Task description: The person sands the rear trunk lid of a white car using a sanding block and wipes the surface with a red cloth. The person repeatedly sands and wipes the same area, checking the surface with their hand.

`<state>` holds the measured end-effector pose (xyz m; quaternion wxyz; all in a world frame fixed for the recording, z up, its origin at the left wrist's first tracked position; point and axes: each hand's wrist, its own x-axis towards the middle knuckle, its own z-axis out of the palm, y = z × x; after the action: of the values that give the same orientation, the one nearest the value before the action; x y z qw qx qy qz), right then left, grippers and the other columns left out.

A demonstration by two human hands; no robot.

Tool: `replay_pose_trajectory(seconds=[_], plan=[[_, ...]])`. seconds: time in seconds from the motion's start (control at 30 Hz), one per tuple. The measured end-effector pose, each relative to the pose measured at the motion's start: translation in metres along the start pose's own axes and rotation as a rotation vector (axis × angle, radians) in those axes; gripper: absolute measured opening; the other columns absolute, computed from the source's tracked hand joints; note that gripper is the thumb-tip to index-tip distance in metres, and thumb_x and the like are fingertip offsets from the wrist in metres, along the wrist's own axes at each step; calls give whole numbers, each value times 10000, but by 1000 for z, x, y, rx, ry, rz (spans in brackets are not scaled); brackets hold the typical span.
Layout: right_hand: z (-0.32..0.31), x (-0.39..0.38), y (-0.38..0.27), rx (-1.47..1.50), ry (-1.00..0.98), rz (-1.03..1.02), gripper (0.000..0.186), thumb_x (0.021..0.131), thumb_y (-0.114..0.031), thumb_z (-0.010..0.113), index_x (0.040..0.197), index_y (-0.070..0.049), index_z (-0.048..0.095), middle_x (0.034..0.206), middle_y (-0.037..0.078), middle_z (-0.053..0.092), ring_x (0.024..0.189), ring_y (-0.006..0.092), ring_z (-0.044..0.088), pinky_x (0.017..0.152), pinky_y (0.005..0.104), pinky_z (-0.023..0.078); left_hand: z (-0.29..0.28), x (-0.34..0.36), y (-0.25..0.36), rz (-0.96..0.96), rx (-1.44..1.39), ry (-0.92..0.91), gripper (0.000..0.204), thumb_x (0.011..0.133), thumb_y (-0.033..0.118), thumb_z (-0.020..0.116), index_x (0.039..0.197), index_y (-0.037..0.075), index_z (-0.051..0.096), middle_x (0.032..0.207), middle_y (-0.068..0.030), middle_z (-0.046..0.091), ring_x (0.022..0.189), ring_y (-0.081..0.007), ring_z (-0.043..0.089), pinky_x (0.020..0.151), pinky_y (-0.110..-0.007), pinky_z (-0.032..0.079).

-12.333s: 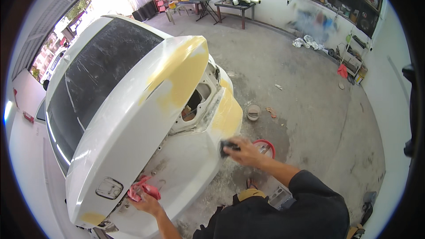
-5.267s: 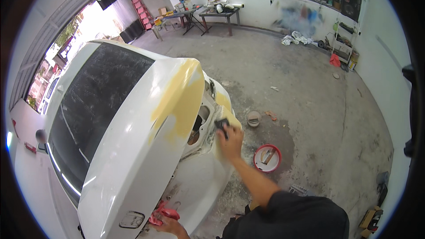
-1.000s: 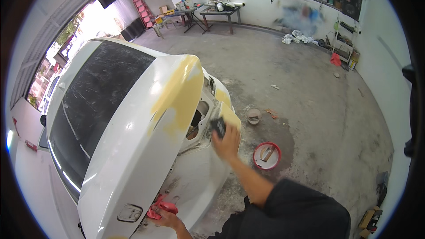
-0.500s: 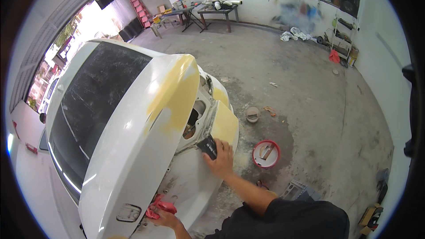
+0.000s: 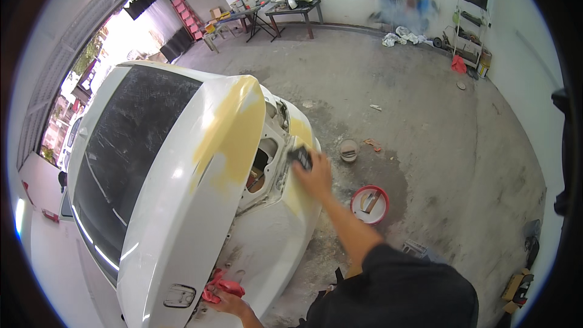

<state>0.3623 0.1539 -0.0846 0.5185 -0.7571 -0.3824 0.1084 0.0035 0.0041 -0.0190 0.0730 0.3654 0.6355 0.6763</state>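
My right hand (image 5: 316, 177) is closed on a black sanding block (image 5: 300, 157), which lies against the yellow-filled corner of the white car's rear (image 5: 261, 237), beside the open tail-light hole (image 5: 261, 158). My left hand (image 5: 227, 304) grips a crumpled red cloth (image 5: 229, 287) at the lower edge of the trunk lid (image 5: 164, 218). Some of its fingers are hidden by the cloth. A broad yellow filler patch (image 5: 234, 133) covers the lid's far corner.
A red-rimmed bucket (image 5: 370, 221) with tools stands on the floor to my right, near a small round tub (image 5: 348, 150). Along the back wall are cluttered tables (image 5: 296, 10), a pink step ladder (image 5: 185, 15) and a shelf cart (image 5: 469, 45).
My right hand has slid the sanding block up and to the right along the filled corner. My left hand stays by the trunk lid's edge with the red cloth.
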Motion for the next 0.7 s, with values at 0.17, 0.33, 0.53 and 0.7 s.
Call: replay_pose_trajectory(seconds=[0.17, 0.33, 0.53, 0.7], plan=[[4, 28, 12, -28, -10, -6, 668, 843, -496, 714, 1338, -62, 599, 1297, 183, 550, 1227, 390, 501, 1058, 498, 406, 8, -6, 13, 22, 110, 36, 581, 1004, 473, 652, 1183, -59, 501, 1088, -207, 693, 982, -274, 674, 890, -382, 559], [-10, -39, 5, 14, -37, -79, 744, 825, -530, 719, 1405, -87, 575, 1297, 169, 548, 1212, 373, 509, 1064, 485, 412, 13, -7, 30, 63, 60, 11, 538, 1029, 484, 603, 1052, -51, 556, 953, -178, 729, 928, -259, 673, 885, -375, 550], [0, 19, 14, -42, 70, 65, 673, 853, -538, 682, 1328, -70, 588, 1293, 157, 560, 1197, 380, 516, 1047, 502, 411, 9, 0, 19, 188, -65, -199, 501, 1054, 412, 587, 1101, -64, 439, 910, -216, 731, 896, -281, 700, 841, -396, 586], [-15, -84, 7, -73, -159, -70, 792, 889, -563, 658, 1464, -44, 490, 1340, 200, 528, 1261, 403, 492, 1088, 516, 385, 7, -2, 6, 156, 153, 22, 530, 1042, 478, 578, 988, -49, 561, 894, -159, 738, 855, -252, 680, 821, -372, 564]])
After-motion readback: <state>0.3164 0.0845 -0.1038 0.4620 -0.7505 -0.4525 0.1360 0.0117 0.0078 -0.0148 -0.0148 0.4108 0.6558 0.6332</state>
